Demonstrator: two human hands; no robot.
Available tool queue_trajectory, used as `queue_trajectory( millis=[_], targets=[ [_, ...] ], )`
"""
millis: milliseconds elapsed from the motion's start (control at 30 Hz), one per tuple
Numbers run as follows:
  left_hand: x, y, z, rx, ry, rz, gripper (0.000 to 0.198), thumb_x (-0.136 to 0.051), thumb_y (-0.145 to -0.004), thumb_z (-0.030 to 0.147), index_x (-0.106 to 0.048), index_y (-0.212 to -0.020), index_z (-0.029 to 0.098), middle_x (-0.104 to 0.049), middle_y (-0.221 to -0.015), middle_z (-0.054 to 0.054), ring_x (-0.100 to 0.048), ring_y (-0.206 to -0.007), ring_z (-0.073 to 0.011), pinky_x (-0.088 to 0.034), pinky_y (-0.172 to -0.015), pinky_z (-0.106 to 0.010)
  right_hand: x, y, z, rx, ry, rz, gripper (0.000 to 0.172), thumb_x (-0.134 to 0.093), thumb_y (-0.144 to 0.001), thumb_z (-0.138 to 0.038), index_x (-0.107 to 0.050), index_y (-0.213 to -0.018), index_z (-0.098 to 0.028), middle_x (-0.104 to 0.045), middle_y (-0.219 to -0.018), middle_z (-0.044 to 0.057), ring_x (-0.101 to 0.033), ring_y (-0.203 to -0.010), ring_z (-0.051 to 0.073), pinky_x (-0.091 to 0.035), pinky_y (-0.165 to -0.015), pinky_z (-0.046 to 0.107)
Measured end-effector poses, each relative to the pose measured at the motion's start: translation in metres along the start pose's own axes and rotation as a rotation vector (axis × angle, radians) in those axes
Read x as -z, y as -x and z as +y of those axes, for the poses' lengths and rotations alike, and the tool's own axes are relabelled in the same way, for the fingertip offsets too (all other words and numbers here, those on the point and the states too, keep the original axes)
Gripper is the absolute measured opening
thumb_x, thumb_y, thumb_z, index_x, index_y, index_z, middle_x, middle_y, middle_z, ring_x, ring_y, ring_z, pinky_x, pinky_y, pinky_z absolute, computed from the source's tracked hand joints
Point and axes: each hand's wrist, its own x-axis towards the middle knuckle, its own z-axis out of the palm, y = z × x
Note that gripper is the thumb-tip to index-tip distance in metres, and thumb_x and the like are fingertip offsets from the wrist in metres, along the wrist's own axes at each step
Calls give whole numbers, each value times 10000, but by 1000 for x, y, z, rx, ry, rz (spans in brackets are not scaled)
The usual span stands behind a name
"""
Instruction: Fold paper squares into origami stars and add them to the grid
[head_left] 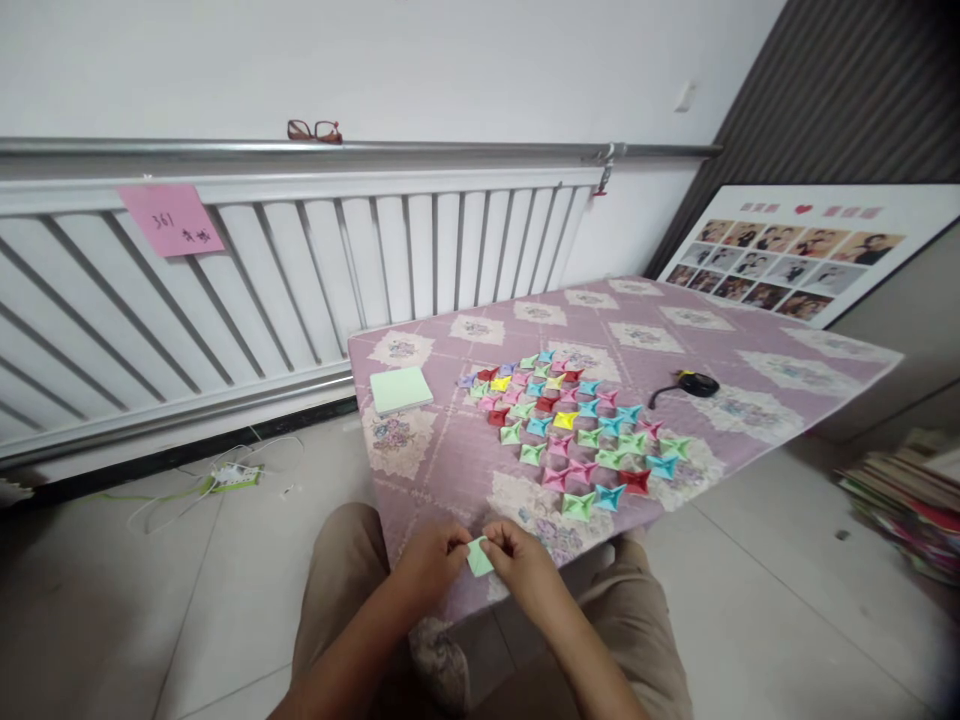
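A small folded light green paper point(479, 558) is pinched between both hands over the near edge of the table. My left hand point(433, 560) grips its left side with the fingers closed. On the right side, my right hand point(517, 558) holds it between thumb and fingers. Beyond the hands, several folded paper pieces point(565, 420) in green, pink, blue, red and yellow stand in slanting rows on the cloth. A stack of light green square paper point(401, 389) lies at the table's left edge.
The table has a purple patterned cloth point(457, 450). A black object with a cord point(697, 384) lies at the right. Behind is a white radiator point(262, 280) with glasses point(314, 131) on the pipe above. A photo board point(787, 250) leans at the back right.
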Motion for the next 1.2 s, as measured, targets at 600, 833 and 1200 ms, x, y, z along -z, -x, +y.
queue_trajectory(
  millis=[600, 833, 1200],
  targets=[
    [8, -20, 5, -26, -304, -92, 120, -523, -801, 166, -622, -863, 192, -633, -895, -19, -556, -847, -180, -357, -707, -267, 8, -16, 7, 243, 364, -101, 156, -522, -751, -80, -584, -782, -219, -533, -813, 9, -523, -786, 163, -370, -683, 258],
    [12, -28, 7, -54, -322, -135, 105, -546, -781, 146, -621, -845, 184, -631, -842, -22, -554, -776, -176, -330, -650, -268, 10, -19, 14, 269, 349, -107, 165, -535, -733, -76, -579, -796, -222, -507, -751, -14, -500, -742, 151, -360, -660, 251],
    [14, -25, 5, -118, -328, -140, 145, -512, -790, 134, -622, -868, 190, -629, -842, -17, -545, -771, -170, -334, -650, -260, 13, -18, 16, 292, 344, -141, 181, -542, -703, -66, -457, -644, -215, -484, -693, -27, -476, -716, 149, -341, -656, 255]
  ],
)
